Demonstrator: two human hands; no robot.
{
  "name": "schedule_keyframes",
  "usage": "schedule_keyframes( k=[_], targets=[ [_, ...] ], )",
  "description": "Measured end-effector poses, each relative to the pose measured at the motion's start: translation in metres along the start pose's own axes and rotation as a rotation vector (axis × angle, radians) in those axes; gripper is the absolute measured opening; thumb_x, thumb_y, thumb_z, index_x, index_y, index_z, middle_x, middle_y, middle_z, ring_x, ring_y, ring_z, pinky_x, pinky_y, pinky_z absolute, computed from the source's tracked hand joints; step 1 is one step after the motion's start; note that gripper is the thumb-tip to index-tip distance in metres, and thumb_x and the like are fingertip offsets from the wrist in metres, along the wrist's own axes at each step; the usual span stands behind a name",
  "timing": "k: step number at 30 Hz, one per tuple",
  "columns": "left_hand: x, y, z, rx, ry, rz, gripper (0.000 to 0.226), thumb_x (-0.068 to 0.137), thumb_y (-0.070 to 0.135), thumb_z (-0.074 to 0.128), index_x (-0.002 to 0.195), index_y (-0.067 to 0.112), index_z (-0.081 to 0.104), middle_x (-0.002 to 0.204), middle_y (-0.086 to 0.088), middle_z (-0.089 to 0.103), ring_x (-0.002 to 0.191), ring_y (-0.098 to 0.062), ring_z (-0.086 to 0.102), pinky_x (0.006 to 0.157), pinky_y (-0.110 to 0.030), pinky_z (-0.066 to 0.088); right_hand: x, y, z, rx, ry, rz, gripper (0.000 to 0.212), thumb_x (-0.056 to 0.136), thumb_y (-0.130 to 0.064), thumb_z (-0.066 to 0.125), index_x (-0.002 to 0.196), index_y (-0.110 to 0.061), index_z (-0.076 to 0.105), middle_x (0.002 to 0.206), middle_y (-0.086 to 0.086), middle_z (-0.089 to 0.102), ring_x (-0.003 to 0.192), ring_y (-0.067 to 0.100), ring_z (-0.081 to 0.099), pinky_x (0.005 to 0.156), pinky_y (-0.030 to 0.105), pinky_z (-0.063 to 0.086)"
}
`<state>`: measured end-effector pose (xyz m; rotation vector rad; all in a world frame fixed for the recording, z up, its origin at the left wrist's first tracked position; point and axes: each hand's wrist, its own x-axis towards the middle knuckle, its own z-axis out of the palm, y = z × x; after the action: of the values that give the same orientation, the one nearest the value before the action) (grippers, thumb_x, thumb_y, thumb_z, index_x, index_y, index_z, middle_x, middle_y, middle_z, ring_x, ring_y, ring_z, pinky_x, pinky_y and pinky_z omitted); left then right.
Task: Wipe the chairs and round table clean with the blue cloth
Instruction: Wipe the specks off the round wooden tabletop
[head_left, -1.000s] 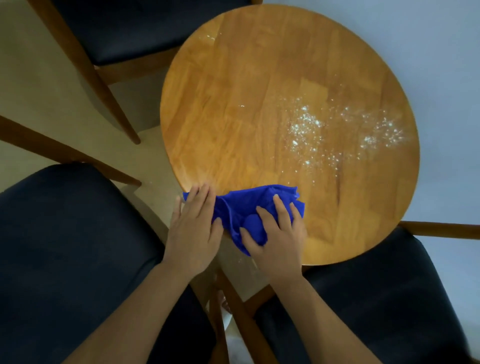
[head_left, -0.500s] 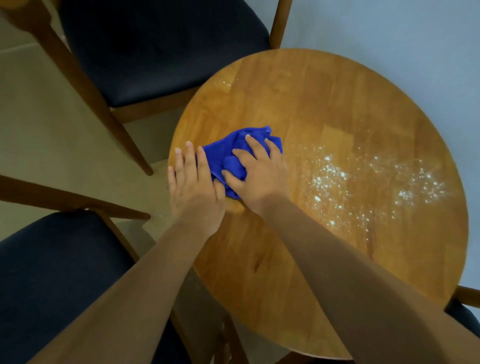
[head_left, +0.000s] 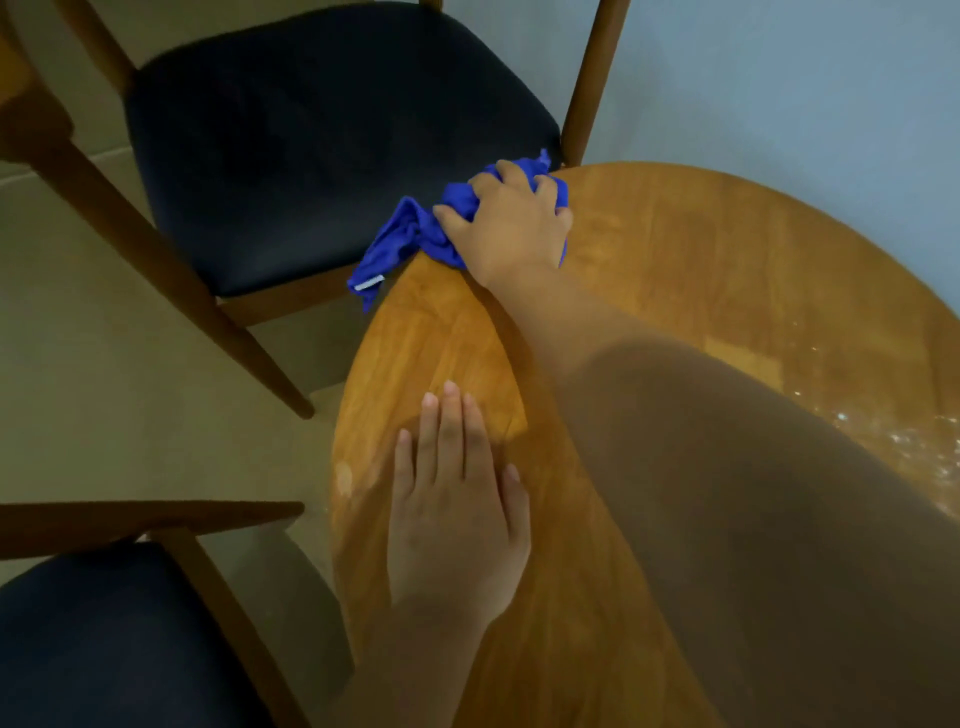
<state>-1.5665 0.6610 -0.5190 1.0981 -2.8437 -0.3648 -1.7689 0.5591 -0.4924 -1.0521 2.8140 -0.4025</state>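
Observation:
The round wooden table (head_left: 701, 291) fills the right of the head view. My right hand (head_left: 511, 226) reaches to its far left rim and grips the bunched blue cloth (head_left: 402, 241), part of which hangs over the edge. My left hand (head_left: 452, 504) rests flat on the table near the left rim, fingers straight. White specks (head_left: 930, 441) lie on the table at the right edge of the view. A chair with a dark seat (head_left: 322, 140) stands just beyond the cloth.
A second dark-seated chair (head_left: 104, 639) with a wooden arm sits at the lower left. Beige floor (head_left: 104, 389) shows between the chairs. A pale blue wall (head_left: 779, 78) runs behind the table.
My right hand has pushed the cloth from the table's near edge across to its far left rim, where the cloth now overhangs. My left hand stays flat on the table, farther behind the cloth.

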Motion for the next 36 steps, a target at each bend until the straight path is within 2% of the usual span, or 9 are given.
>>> schedule_keyframes(
  k=[4, 9, 14, 19, 23, 26, 29, 33, 36],
  targets=[
    [0.004, -0.004, 0.001, -0.01, -0.012, -0.001, 0.06, 0.09, 0.04, 0.032, 0.136, 0.002, 0.041, 0.141, -0.014, 0.045, 0.131, -0.029, 0.041, 0.108, -0.038, 0.015, 0.013, -0.002, 0.002, 0.029, 0.02, 0.07, 0.052, 0.09, -0.055, 0.042, 0.134, -0.027, 0.044, 0.15, 0.0, 0.03, 0.135, 0.031, 0.024, 0.108, 0.052, 0.025],
    [0.004, -0.004, 0.0, 0.005, -0.045, 0.025, 0.06, 0.091, 0.04, 0.028, 0.138, 0.004, 0.038, 0.144, -0.013, 0.042, 0.134, -0.028, 0.037, 0.114, -0.041, 0.019, -0.008, 0.004, 0.0, 0.069, 0.039, 0.054, 0.046, 0.091, -0.046, 0.046, 0.131, -0.024, 0.047, 0.147, 0.0, 0.034, 0.133, 0.031, 0.027, 0.107, 0.05, 0.029],
    [0.006, -0.003, -0.01, -0.132, -0.025, 0.053, 0.07, 0.086, 0.045, 0.001, 0.147, 0.012, 0.013, 0.156, -0.004, 0.014, 0.144, -0.016, 0.004, 0.112, -0.031, -0.005, -0.045, 0.013, -0.006, 0.066, 0.017, 0.055, 0.047, 0.09, -0.046, 0.048, 0.132, -0.024, 0.046, 0.151, -0.002, 0.029, 0.137, 0.029, 0.022, 0.108, 0.048, 0.027],
    [-0.003, -0.006, -0.016, -0.427, 0.107, 0.069, 0.064, 0.086, 0.039, 0.021, 0.14, 0.009, 0.038, 0.146, -0.005, 0.038, 0.141, -0.017, 0.02, 0.113, -0.028, -0.001, -0.112, 0.032, -0.011, 0.116, 0.009, 0.09, 0.046, 0.089, -0.044, 0.049, 0.13, -0.024, 0.05, 0.153, -0.005, 0.027, 0.139, 0.028, 0.017, 0.109, 0.048, 0.024],
    [-0.005, -0.004, -0.019, -0.303, 0.07, 0.18, 0.05, 0.089, 0.024, 0.038, 0.134, 0.005, 0.046, 0.139, -0.01, 0.047, 0.138, -0.024, 0.029, 0.113, -0.033, 0.003, -0.179, 0.043, -0.014, 0.132, -0.01, 0.096, 0.041, 0.089, -0.045, 0.05, 0.124, -0.025, 0.055, 0.153, -0.005, 0.027, 0.14, 0.028, 0.015, 0.109, 0.047, 0.022],
    [-0.029, 0.002, -0.02, -0.18, 0.041, 0.311, 0.051, 0.084, 0.024, 0.036, 0.127, 0.001, 0.053, 0.129, -0.013, 0.056, 0.13, -0.03, 0.042, 0.113, -0.037, 0.013, -0.226, 0.052, -0.016, 0.123, -0.023, 0.124, 0.041, 0.09, -0.047, 0.048, 0.125, -0.027, 0.054, 0.153, -0.006, 0.026, 0.141, 0.027, 0.013, 0.111, 0.045, 0.02],
    [-0.076, 0.008, -0.019, -0.204, -0.002, 0.352, 0.05, 0.081, 0.022, 0.038, 0.124, 0.001, 0.055, 0.126, -0.013, 0.059, 0.124, -0.03, 0.049, 0.111, -0.04, 0.02, -0.275, 0.059, -0.017, 0.128, -0.099, 0.183, 0.044, 0.089, -0.046, 0.049, 0.128, -0.027, 0.052, 0.154, -0.007, 0.025, 0.142, 0.026, 0.012, 0.113, 0.044, 0.018],
    [-0.135, 0.011, -0.02, -0.253, -0.101, 0.36, 0.05, 0.081, 0.022, 0.038, 0.126, 0.003, 0.051, 0.128, -0.012, 0.057, 0.124, -0.028, 0.049, 0.107, -0.042, 0.024, -0.34, 0.066, -0.02, 0.092, 0.065, 0.118, 0.044, 0.078, -0.048, 0.049, 0.105, -0.021, 0.07, 0.132, 0.004, 0.056, 0.123, 0.039, 0.047, 0.094, 0.052, 0.043],
    [-0.176, 0.009, -0.017, -0.296, -0.134, 0.386, 0.046, 0.083, 0.024, 0.039, 0.124, 0.005, 0.049, 0.126, -0.012, 0.057, 0.124, -0.026, 0.049, 0.107, -0.045, 0.029, -0.376, 0.078, -0.023, 0.049, -0.047, 0.024, 0.051, 0.077, -0.053, 0.042, 0.109, -0.023, 0.068, 0.135, 0.004, 0.054, 0.126, 0.039, 0.045, 0.096, 0.053, 0.042]
  ],
)
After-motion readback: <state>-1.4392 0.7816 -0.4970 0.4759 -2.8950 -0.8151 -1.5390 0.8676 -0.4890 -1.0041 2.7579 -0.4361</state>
